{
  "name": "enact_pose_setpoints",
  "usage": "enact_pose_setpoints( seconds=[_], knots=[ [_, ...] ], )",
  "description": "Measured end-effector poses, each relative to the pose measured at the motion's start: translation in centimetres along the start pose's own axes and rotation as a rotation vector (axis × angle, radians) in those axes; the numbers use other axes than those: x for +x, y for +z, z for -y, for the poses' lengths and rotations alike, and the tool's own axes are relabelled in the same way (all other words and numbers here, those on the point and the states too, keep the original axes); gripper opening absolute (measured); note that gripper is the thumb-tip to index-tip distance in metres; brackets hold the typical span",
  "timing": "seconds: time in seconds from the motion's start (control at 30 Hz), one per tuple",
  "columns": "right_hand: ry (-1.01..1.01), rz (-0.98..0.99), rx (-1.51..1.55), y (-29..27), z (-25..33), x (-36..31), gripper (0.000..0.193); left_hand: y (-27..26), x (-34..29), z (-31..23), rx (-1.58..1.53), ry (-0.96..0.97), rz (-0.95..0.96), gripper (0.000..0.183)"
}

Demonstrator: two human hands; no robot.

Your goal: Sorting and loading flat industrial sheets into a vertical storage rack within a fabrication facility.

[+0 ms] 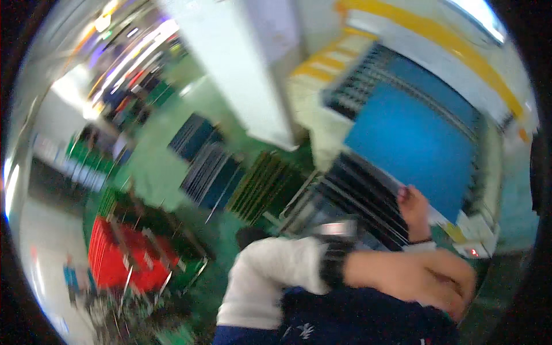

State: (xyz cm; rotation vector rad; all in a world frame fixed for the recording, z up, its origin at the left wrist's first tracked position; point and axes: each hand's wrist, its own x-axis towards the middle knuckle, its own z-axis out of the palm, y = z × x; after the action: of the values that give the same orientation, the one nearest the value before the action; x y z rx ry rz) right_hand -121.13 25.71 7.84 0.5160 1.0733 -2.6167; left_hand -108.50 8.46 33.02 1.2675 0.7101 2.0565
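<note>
- Blue panel (417,141), upper right: probably stiff, light, slippery; best held by opposite edges.
- Left hand (417,279), lower right: blurred, grip unclear.
- Right hand (411,206), right of centre, by the panel's lower edge: seemingly curled, hold uncertain.

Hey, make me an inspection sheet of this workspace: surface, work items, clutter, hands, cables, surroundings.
Surface: pale machine bed with rows of dark rollers.
Work items: flat blue board lying on the bed; dark slatted rack beside it.
Clutter: red rack and dark blue rack standing on the floor.
Right hand: at the blue board's near edge; blur hides whether it grips.
Left hand: in front of the right forearm, black wristband on its wrist; grip unclear.
Cables: nothing seen.
Surroundings: green floor, white column; far area too blurred to detail.
</note>
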Motion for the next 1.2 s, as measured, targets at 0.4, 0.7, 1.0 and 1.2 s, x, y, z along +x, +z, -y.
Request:
enact_pose_setpoints(
  seconds=[0.4, 0.7, 1.0, 1.2],
  knots=[
    [-0.027, -0.021, 0.06, 1.0, 2.1, 1.1, 0.02, -11.5, -22.0, 1.1, 0.277, -0.489, -1.243, 0.015],
    [0.097, -0.01, 0.108, 0.7, 3.3, 3.7, 0.027, -10.2, -50.0, 5.4, 1.176, -1.084, -1.579, 0.031],
    [0.162, 0.083, -0.564, 4.6, -1.9, -1.7, 0.025, -5.9, -54.2, 11.4, 1.461, -1.402, -1.63, 0.072],
    [-0.313, 0.306, -1.324, 2.8, -9.1, -7.0, 0.025, -6.0, -52.2, 10.3, 1.268, -1.521, -1.654, 0.078]
  ],
)
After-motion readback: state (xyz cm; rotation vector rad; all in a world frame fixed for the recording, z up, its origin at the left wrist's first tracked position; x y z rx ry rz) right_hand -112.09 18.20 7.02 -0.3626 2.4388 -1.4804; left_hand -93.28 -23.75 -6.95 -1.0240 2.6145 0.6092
